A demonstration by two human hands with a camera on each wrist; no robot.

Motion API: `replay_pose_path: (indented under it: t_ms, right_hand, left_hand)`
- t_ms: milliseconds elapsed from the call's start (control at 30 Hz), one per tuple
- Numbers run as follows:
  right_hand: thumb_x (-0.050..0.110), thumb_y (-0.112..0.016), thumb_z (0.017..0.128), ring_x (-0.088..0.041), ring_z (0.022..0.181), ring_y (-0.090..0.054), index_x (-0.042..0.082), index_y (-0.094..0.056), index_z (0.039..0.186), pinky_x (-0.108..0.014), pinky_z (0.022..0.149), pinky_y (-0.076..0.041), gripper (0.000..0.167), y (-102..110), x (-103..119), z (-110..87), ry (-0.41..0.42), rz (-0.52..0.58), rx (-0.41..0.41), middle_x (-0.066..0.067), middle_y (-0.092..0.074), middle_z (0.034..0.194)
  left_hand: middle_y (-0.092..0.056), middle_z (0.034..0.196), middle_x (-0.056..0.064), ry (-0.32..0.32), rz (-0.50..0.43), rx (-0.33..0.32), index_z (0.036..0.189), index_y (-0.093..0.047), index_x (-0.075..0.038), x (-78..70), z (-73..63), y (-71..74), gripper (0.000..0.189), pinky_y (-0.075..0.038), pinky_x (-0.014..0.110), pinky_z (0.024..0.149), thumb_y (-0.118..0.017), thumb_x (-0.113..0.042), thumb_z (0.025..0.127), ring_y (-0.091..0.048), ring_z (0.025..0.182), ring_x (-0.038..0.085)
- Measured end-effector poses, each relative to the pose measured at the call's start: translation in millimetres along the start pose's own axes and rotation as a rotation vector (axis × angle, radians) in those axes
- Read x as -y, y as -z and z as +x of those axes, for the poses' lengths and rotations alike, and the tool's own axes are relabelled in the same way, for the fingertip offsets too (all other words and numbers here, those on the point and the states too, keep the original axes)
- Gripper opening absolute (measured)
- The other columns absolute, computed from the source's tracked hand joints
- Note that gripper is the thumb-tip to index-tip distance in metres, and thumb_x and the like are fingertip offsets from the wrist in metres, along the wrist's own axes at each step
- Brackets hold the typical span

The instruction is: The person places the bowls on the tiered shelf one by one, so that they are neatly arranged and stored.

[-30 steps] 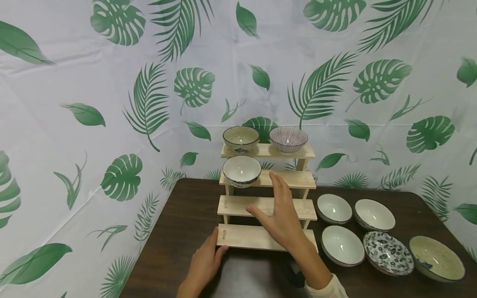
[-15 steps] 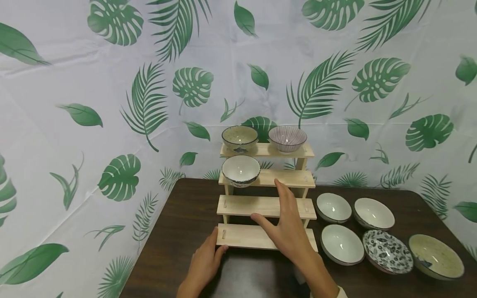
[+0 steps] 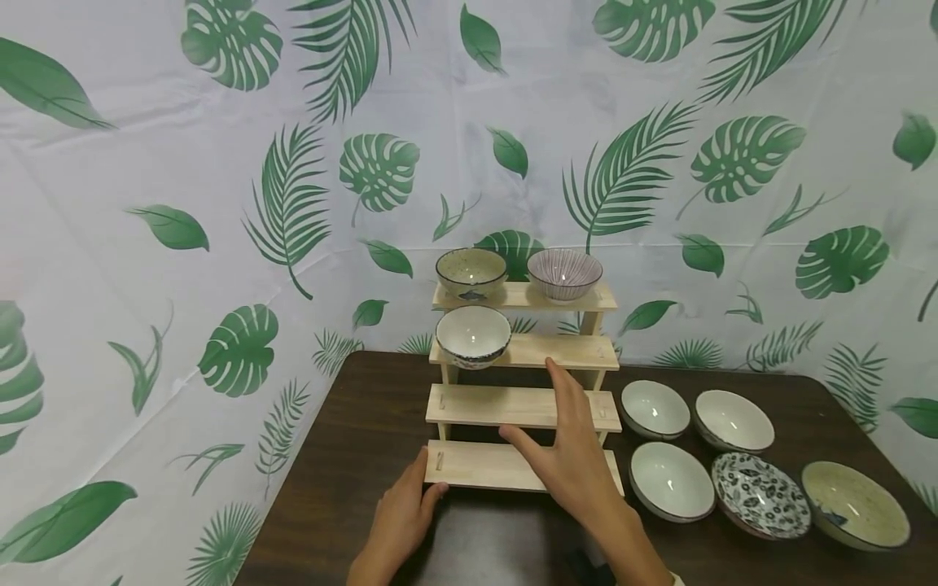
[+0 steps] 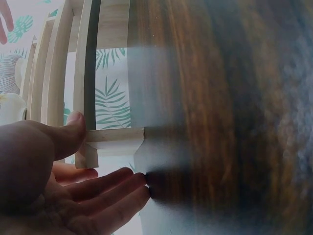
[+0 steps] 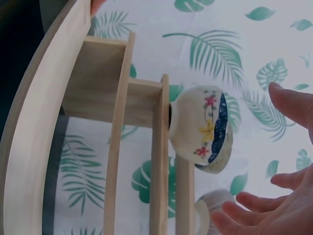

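- The four-tier wooden rack (image 3: 484,468) stands upright on the dark brown worktop (image 3: 322,488), its steps rising towards the leafy backdrop (image 3: 513,98).
- The person's left hand (image 3: 401,517) grips the left end of the rack's lowest board, thumb at the front edge and index finger against the end; from the left wrist, the other fingers reach out straight below the board.
- The right hand (image 3: 567,452) holds nothing: its fingers are extended and the thumb stands well away from them, in front of the rack's right half.
- Up on the top tier I see a speckled green bowl (image 3: 471,273) on the left and a purple-striped bowl (image 3: 565,274) on the right, a gap between them.
- One tier down, at the left end, sits a white flowered bowl (image 3: 473,335); the right wrist view shows red and yellow blooms and a dark blue band on its outside.
- To the right of the rack, five more bowls rest on the worktop: a back-left white bowl (image 3: 655,408), a back-right white bowl (image 3: 734,420), a front white bowl (image 3: 672,482), a black-and-white leaf-patterned bowl (image 3: 761,495) and, furthest right, a wide yellow-green bowl (image 3: 855,505).
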State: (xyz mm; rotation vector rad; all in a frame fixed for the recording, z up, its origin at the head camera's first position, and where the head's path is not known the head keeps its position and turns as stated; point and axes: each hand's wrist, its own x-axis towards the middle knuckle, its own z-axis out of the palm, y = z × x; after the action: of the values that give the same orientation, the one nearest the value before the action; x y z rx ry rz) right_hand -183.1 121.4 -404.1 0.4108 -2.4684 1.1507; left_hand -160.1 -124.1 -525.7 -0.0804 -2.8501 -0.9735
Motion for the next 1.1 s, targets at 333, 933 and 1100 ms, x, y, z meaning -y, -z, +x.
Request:
replay_pose_path:
  t_ms: [333, 933, 1100]
  right_hand:
    - [0.046, -0.085, 0.085, -0.032, 0.153, -0.032, 0.02, -0.024, 0.164, -0.063, 0.115, -0.036, 0.103, 7, 4, -5.3, -0.01, -0.008, -0.01, -0.009, -0.033, 0.165]
    - [0.043, -0.084, 0.087, -0.04, 0.154, -0.027, 0.023, -0.022, 0.165, -0.071, 0.114, -0.032, 0.102, 31, 8, -13.2, -0.081, -0.011, 0.013, -0.015, -0.03, 0.165]
    - [0.046, -0.083, 0.087, -0.042, 0.155, -0.024, 0.028, -0.019, 0.166, -0.073, 0.113, -0.031, 0.103, 35, 6, -16.8, -0.102, -0.022, 0.032, -0.016, -0.028, 0.167]
  left_hand:
    - [-0.06, 0.144, 0.024, -0.005, 0.001, -0.006, 0.152, -0.047, 0.0, 0.1, -0.2, -0.3, 0.067, -0.052, 0.066, 0.089, -0.07, -0.033, 0.099, -0.064, 0.123, 0.047]
    - [-0.06, 0.145, 0.024, -0.012, 0.006, -0.015, 0.152, -0.047, 0.0, 1.5, -0.3, -1.6, 0.066, -0.052, 0.066, 0.09, -0.069, -0.032, 0.099, -0.063, 0.125, 0.046]
    - [-0.06, 0.145, 0.025, -0.014, 0.005, -0.01, 0.152, -0.047, 0.0, 1.4, -0.5, -1.1, 0.066, -0.052, 0.067, 0.09, -0.069, -0.032, 0.099, -0.063, 0.124, 0.047]
